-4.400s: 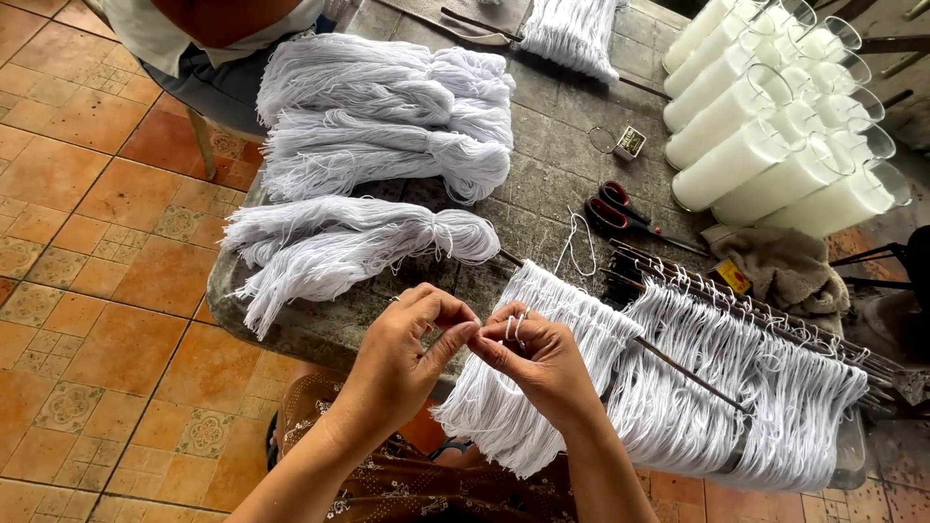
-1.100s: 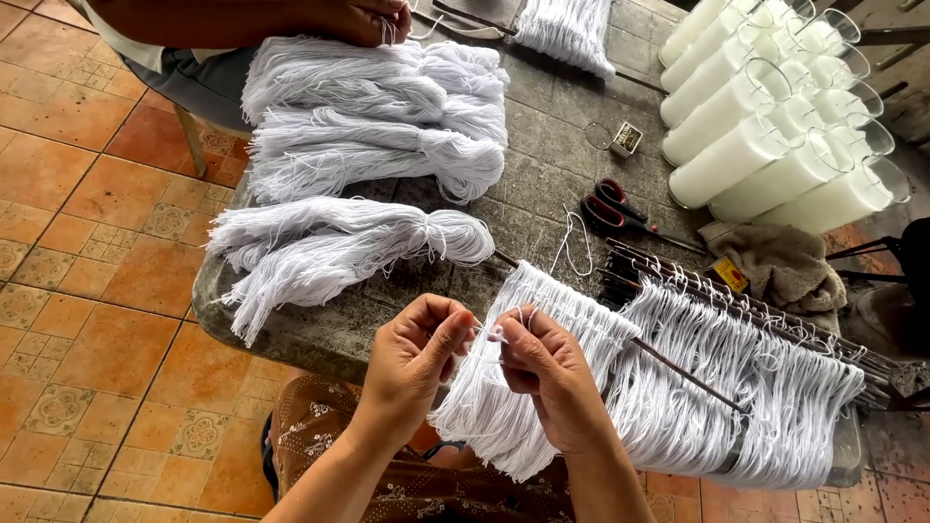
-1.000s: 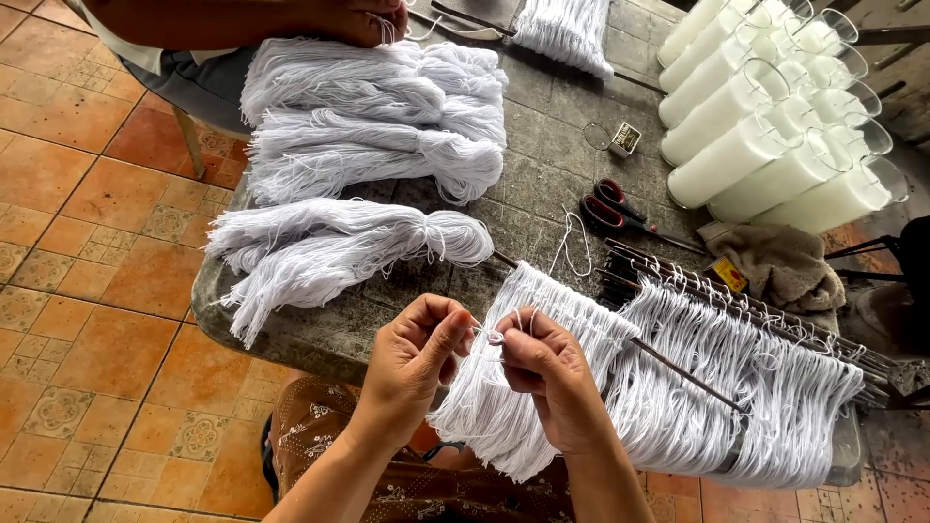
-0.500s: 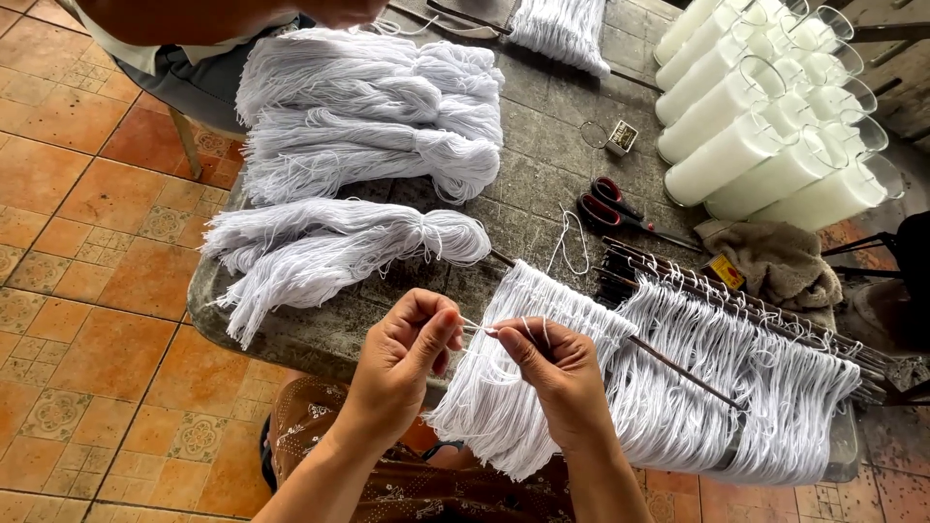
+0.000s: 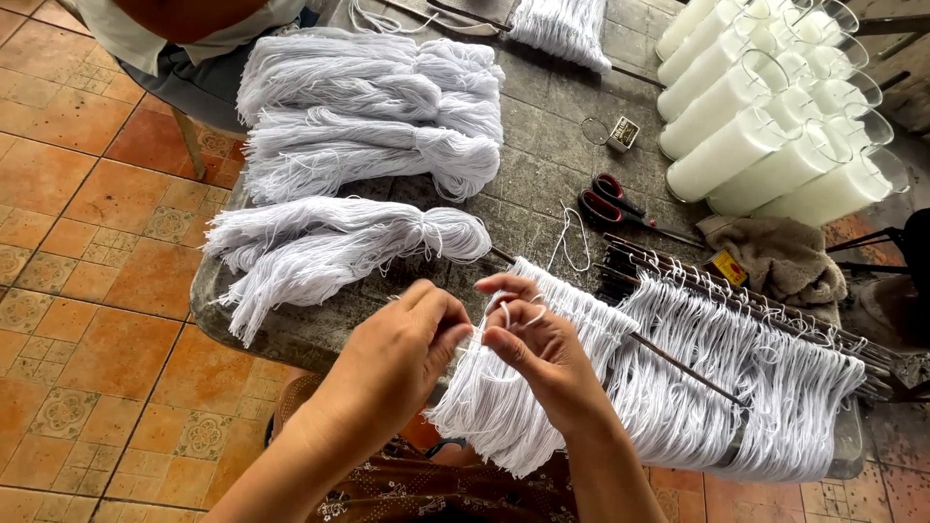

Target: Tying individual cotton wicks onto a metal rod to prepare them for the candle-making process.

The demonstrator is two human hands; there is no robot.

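The left hand [image 5: 402,353] and right hand [image 5: 542,353] meet just in front of the row of white strings [image 5: 678,378] that hangs from thin dark rods [image 5: 736,295] over the tabletop [image 5: 542,107] edge; both hands pinch a single white string [image 5: 509,312], the left fingers narrow on one end, the right fingers [image 5: 509,286] closed with the string looped about them; behind the hanging row lie red-handled scissors [image 5: 610,201]; to its left lie loose bundles of white string [image 5: 339,242]; behind and to its right stand glass jars of white wax [image 5: 765,126] beside a crumpled brown cloth [image 5: 785,260]; another person [image 5: 184,39] sits far beyond the bundles.
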